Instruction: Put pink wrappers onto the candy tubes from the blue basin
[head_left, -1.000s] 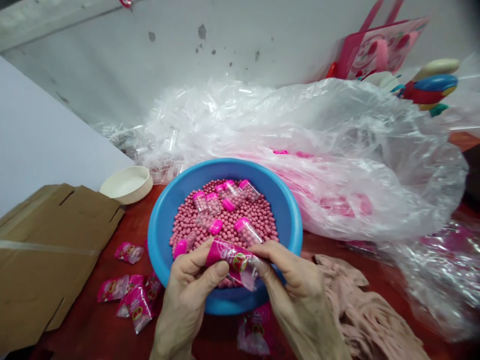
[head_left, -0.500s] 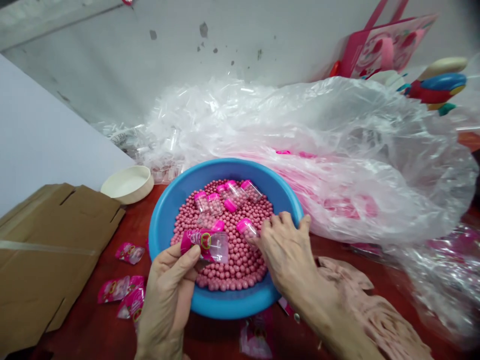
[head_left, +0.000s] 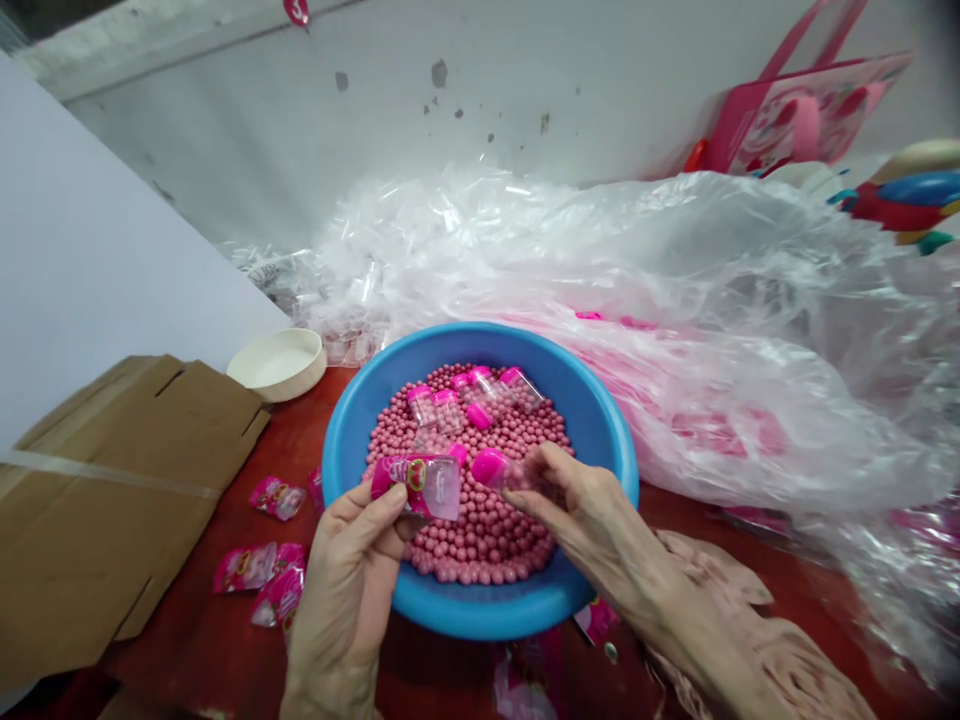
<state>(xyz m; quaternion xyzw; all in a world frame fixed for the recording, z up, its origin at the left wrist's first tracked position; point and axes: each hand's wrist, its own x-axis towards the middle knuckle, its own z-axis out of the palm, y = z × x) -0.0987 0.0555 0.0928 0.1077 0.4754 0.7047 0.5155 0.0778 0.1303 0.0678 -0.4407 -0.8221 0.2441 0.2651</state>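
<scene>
A blue bowl point(head_left: 352, 440) full of small pink candy balls point(head_left: 480, 530) sits on the red table. Several clear tubes with pink caps point(head_left: 450, 405) lie on the candy at the back. My left hand point(head_left: 349, 570) pinches a small pink and clear wrapper point(head_left: 420, 483) over the bowl's near side. My right hand point(head_left: 581, 510) holds a clear tube with a pink cap point(head_left: 496, 468), lifted just above the candy, cap pointing toward the wrapper.
Several filled pink packets point(head_left: 262, 580) lie on the table left of the bowl. A flattened cardboard box point(head_left: 105, 500) is at the left, a white dish point(head_left: 279, 362) behind it. Big clear plastic bags point(head_left: 675, 330) pile up behind and right. A pink cloth point(head_left: 720, 580) lies near right.
Both hands held the wrapper together a second ago. My right hand let go, reached into the bowl and picked up a pink-capped tube. The left hand kept the wrapper.
</scene>
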